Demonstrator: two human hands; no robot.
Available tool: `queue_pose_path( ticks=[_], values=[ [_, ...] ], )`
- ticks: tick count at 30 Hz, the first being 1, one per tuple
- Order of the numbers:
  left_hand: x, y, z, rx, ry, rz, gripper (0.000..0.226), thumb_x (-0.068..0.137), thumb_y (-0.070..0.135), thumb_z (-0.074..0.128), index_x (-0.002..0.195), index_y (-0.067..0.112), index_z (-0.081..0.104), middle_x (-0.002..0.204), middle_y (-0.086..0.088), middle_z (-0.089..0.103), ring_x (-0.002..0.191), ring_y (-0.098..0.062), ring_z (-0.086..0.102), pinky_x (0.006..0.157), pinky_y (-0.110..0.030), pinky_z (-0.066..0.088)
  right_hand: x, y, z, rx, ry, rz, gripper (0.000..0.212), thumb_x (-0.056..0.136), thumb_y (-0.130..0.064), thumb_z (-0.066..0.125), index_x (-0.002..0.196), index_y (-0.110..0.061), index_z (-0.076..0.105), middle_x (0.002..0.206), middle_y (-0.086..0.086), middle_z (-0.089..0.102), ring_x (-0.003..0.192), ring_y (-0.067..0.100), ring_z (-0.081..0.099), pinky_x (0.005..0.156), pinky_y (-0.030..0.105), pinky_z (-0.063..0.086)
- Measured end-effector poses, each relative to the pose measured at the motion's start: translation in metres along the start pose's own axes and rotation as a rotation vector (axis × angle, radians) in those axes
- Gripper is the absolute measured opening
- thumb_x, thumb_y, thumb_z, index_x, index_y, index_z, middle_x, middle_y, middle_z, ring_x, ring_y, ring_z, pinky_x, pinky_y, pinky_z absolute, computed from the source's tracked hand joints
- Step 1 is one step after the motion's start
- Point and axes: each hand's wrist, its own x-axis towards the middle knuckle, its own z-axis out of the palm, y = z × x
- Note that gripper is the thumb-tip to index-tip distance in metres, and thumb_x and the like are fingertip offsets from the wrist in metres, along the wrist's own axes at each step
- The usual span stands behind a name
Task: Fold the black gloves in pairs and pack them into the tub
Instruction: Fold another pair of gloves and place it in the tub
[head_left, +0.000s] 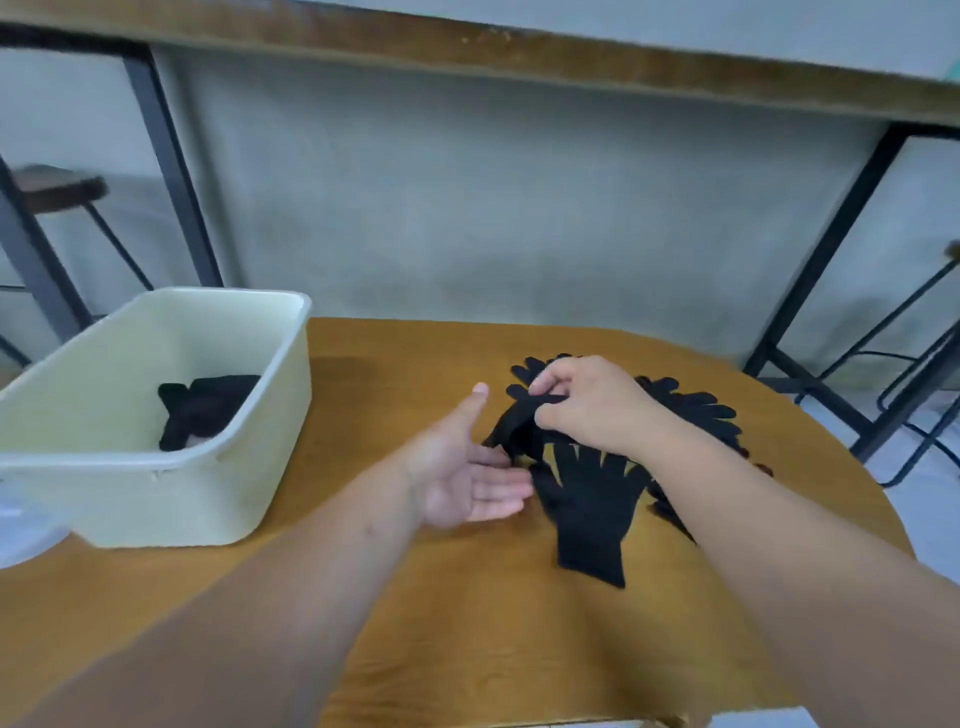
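The right hand is curled, and its thumb and fingers pinch a black glove and lift one end of it off the table. The rest of that glove hangs down to the left of the right hand and comes close to the fingertips of the left hand. The left hand is flat and relaxed, palm up, thumb pointing away from the person. It holds nothing.

Under both hands is the round brown table. It is the biggest thing here. To the left of the left hand, well apart from it, sits the pale yellow tub. It stands on the table's left side. Inside the tub, down at the bottom, lies a folded pair of black gloves.

Right under the right hand and wrist is a pile of black gloves, with many fingers fanned out past the hand on the far side and to the right. Just below the right hand, between the two arms, one flat glove lies on the table with its fingers pointing up at the hand and its cuff pointing at the person.
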Motion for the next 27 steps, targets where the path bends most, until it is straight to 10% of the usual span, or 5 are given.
queue_pose_path(
  ticks=[5, 13, 17, 21, 27],
  values=[
    [-0.01, 0.009, -0.026, -0.361, 0.148, 0.222, 0.036, 0.097, 0.022, 0.058, 0.125, 0.002, 0.051, 0.096, -0.018, 0.06, 0.081, -0.024, 0.063, 0.076, -0.035, 0.055, -0.002, -0.034, 0.032, 0.024, 0.018, -0.108, 0.015, 0.083, -0.017, 0.071, 0.093, -0.029, 0.07, 0.087, -0.011, 0.069, 0.078, 0.011, 0.064, 0.063, 0.02, 0.048],
    [-0.014, 0.027, -0.075, -0.179, 0.368, 0.529, 0.034, 0.09, -0.013, 0.051, 0.122, 0.0, 0.053, 0.11, -0.017, 0.06, 0.087, -0.02, 0.064, 0.086, -0.03, 0.053, -0.019, -0.038, 0.082, -0.295, 0.156, -0.552, 0.022, 0.095, -0.021, 0.058, 0.111, -0.026, 0.073, 0.101, -0.007, 0.06, 0.099, 0.015, 0.055, 0.077, 0.033, 0.051],
    [-0.016, -0.001, -0.096, 0.198, 0.579, 0.514, 0.016, 0.092, 0.001, 0.055, 0.1, 0.012, 0.064, 0.099, -0.01, 0.068, 0.086, -0.017, 0.066, 0.086, -0.03, 0.055, -0.042, -0.026, 0.128, -0.285, -0.151, -0.535, 0.032, 0.098, -0.025, 0.052, 0.128, -0.027, 0.064, 0.127, -0.01, 0.06, 0.123, 0.009, 0.047, 0.102, 0.027, 0.042],
    [-0.02, -0.031, -0.101, 0.796, 0.562, 0.576, 0.01, 0.092, 0.017, 0.061, 0.094, 0.023, 0.068, 0.08, 0.007, 0.064, 0.062, -0.003, 0.054, 0.054, -0.009, 0.042, -0.057, -0.014, 0.138, -0.157, -0.304, -0.417, 0.038, 0.09, -0.031, 0.056, 0.127, -0.029, 0.064, 0.134, -0.023, 0.052, 0.12, -0.007, 0.041, 0.107, 0.021, 0.036],
    [-0.003, -0.058, -0.098, 1.404, 0.413, 0.68, 0.016, 0.091, 0.036, 0.063, 0.106, 0.032, 0.066, 0.112, 0.021, 0.052, 0.089, -0.001, 0.044, 0.078, -0.012, 0.034, -0.053, 0.02, 0.094, -0.074, -0.157, -0.131, 0.014, 0.084, -0.037, 0.06, 0.093, -0.034, 0.071, 0.101, -0.019, 0.058, 0.086, 0.006, 0.061, 0.083, 0.029, 0.054]
  ],
)
